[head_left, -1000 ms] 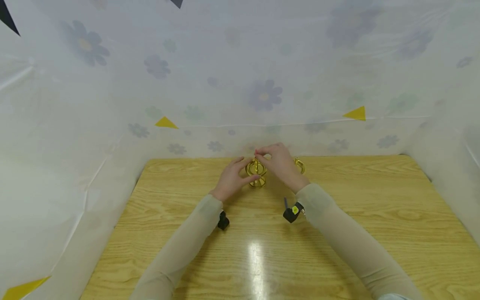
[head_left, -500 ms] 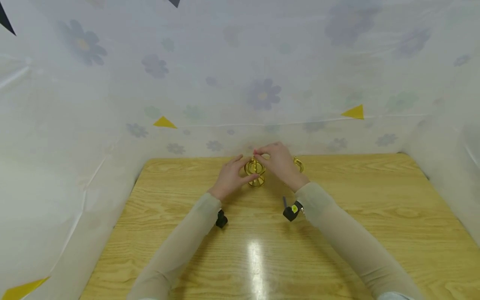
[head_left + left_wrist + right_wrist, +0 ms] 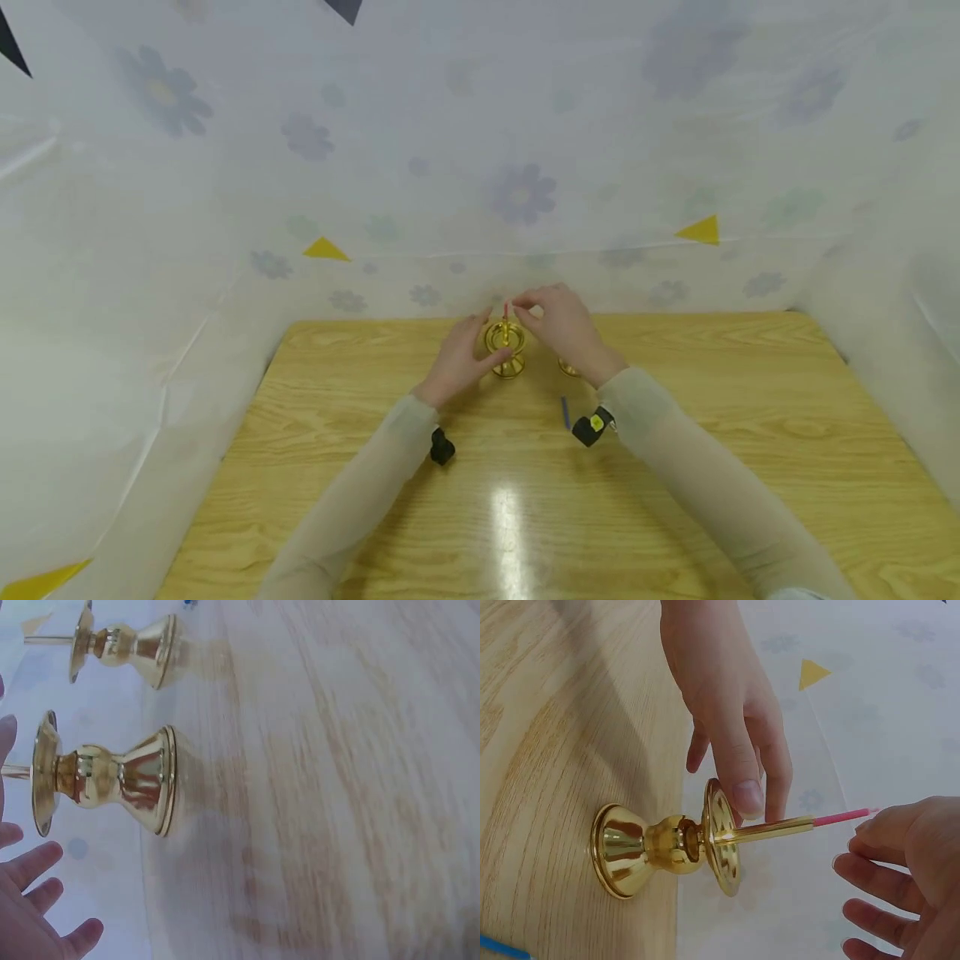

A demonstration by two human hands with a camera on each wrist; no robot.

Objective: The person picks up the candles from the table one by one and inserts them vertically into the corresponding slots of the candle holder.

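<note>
A gold candle holder (image 3: 506,348) (image 3: 667,844) (image 3: 105,780) stands on the wooden table (image 3: 675,467) near its back edge. A thin pink stick (image 3: 505,311) (image 3: 844,817) rises from its gold tube. My left hand (image 3: 457,362) (image 3: 727,735) is beside the holder, its thumb (image 3: 746,796) touching the dish rim and its fingers (image 3: 37,900) spread. My right hand (image 3: 566,329) (image 3: 907,862) hovers at the stick's top with relaxed fingers, one fingertip at the stick's tip. A second gold holder (image 3: 567,367) (image 3: 124,643) stands to the right, mostly hidden by my right hand.
A short blue stick (image 3: 564,412) (image 3: 502,946) lies on the table near my right wrist. White flowered sheeting (image 3: 517,192) with yellow triangles walls the table at the back and both sides. The table's near half holds only my forearms.
My right hand has shifted slightly right off the stick's top, so the pink stick now shows. The second holder is now mostly covered by that hand. My left hand stays by the holder.
</note>
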